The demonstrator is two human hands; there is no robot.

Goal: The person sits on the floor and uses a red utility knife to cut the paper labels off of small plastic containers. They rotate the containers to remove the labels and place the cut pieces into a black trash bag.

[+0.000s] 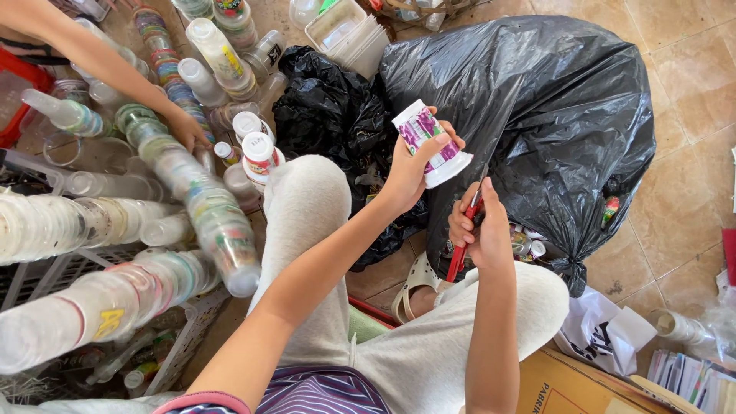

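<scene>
Holding a small white plastic cup with a purple printed label, the left hand has its grip closed around the cup's side, the thumb lying across the label and the cup tilted with its wider rim toward the lower right. The cup is raised in front of a large, full black rubbish bag that sits on the tiled floor. Just below and to the right, the right hand is clenched on the red handle of a pair of scissors, whose thin blade points up toward the cup; whether the blade touches the cup cannot be told. Both forearms reach out over the person's knees in light grey trousers. A second, crumpled black bag lies beyond the left knee. To the left, long stacks of nested clear plastic cups rest across a white crate, and another person's hand touches one of these stacks. Small white-capped bottles stand near that hand.
</scene>
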